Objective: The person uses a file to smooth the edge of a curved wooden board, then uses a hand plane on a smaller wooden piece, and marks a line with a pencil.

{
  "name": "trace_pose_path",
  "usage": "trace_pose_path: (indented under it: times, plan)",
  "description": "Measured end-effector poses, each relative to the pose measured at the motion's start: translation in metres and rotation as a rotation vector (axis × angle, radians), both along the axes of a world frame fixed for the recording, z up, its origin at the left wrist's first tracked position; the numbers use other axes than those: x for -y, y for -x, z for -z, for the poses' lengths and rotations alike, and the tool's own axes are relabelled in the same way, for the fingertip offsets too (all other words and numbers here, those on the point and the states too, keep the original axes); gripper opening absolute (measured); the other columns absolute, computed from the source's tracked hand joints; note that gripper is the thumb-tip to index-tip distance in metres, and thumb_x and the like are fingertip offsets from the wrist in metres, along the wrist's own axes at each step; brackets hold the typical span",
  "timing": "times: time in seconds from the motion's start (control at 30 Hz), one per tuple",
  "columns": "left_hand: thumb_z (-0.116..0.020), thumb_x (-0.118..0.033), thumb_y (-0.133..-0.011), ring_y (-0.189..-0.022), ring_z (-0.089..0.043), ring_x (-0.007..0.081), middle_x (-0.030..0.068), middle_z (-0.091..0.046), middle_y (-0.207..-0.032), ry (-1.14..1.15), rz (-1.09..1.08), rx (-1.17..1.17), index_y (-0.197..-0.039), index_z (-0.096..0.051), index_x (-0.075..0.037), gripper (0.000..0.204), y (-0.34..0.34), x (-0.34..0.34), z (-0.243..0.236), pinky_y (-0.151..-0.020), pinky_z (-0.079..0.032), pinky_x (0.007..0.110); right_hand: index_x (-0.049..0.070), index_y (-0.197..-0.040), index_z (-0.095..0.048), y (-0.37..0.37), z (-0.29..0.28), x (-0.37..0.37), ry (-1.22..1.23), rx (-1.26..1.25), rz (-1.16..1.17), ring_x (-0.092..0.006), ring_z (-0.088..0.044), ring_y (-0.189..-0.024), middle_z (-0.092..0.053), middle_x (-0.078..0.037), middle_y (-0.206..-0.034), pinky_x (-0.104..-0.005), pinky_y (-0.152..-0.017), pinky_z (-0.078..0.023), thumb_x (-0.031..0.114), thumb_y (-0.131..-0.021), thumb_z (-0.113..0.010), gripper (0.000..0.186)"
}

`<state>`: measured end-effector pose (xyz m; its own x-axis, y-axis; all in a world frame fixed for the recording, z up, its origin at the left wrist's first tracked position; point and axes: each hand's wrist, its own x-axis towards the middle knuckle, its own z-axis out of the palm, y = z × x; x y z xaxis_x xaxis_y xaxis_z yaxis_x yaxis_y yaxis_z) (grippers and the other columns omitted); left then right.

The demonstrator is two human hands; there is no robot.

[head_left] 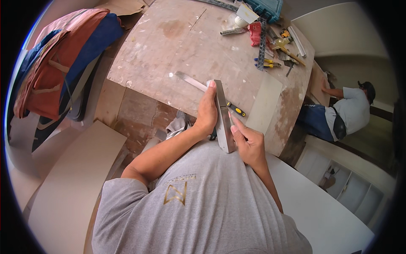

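Note:
A long, narrow grey metal bar [227, 133] with a boxy section stands slanted in front of my chest. A dark line crosses it about halfway along. My left hand [206, 112] is wrapped around its left side, thumb up near the far end. My right hand [251, 146] is closed at the bar's right side, its fingertips against or very close to the edge near the dark line. Whatever those fingers pinch is too small to make out. Just beyond the bar lies a yellow-and-black tool handle [236, 109]. A flat metal strip [190, 80] rests on the table behind my left hand.
The worn wooden table [165, 55] spreads ahead, with a pale board strip [265, 99] on its right. Pliers [267, 63], a hammer [292, 55] and a teal toolbox [270, 8] crowd its far right. Another person [347, 110] works farther right. Covered items [55, 72] stand left.

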<state>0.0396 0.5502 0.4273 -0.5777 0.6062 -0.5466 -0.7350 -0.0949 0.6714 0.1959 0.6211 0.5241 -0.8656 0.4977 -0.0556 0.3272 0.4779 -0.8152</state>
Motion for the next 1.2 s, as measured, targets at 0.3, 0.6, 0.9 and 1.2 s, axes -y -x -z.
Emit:
trace_pose_path:
  times: [0.3, 0.6, 0.9, 1.2]
  plan:
    - [-0.049, -0.072, -0.107, -0.070, -0.067, 0.0181, 0.0090, -0.069, -0.079, -0.030, 0.038, 0.050, -0.103, -0.065, -0.009, 0.065, 0.003, -0.004, -0.016, -0.066, -0.054, 0.032, 0.008, -0.152, -0.066, 0.006, 0.000, -0.019, 0.595, 0.016, 0.120, -0.0026, -0.043, -0.052, -0.054, 0.003, -0.064, -0.0242, -0.046, -0.035, 0.025, -0.116, -0.059, 0.040]
    - [-0.043, -0.061, -0.115, -0.079, -0.058, 0.0127, 0.0028, -0.061, -0.086, 0.002, 0.034, 0.053, -0.095, -0.063, -0.009, 0.059, 0.005, -0.006, -0.027, -0.072, -0.048, 0.029, 0.006, -0.152, -0.065, 0.016, 0.007, -0.020, 0.523, 0.027, 0.104, -0.0034, -0.044, -0.055, -0.053, 0.004, -0.067, -0.0255, -0.050, -0.038, 0.020, -0.116, -0.058, 0.039]
    - [-0.041, -0.061, -0.115, -0.083, -0.055, 0.0119, 0.0014, -0.058, -0.088, 0.009, 0.040, -0.077, -0.100, -0.064, -0.010, 0.058, 0.002, -0.007, -0.012, -0.077, -0.046, 0.030, 0.001, -0.141, -0.071, 0.023, 0.016, -0.024, 0.025, 0.069, -0.037, -0.0200, -0.080, -0.079, -0.083, -0.014, -0.107, -0.0328, -0.069, -0.060, 0.009, -0.107, -0.068, 0.035]
    - [-0.041, -0.060, -0.115, -0.081, -0.052, 0.0148, 0.0041, -0.058, -0.087, 0.023, 0.012, -0.107, -0.094, -0.060, -0.006, 0.062, -0.003, -0.009, -0.005, -0.076, -0.046, 0.033, 0.003, -0.138, -0.072, 0.027, 0.006, -0.021, -0.262, 0.037, -0.137, -0.0325, -0.081, -0.084, -0.080, -0.019, -0.112, -0.0384, -0.069, -0.062, 0.008, -0.103, -0.070, 0.035]
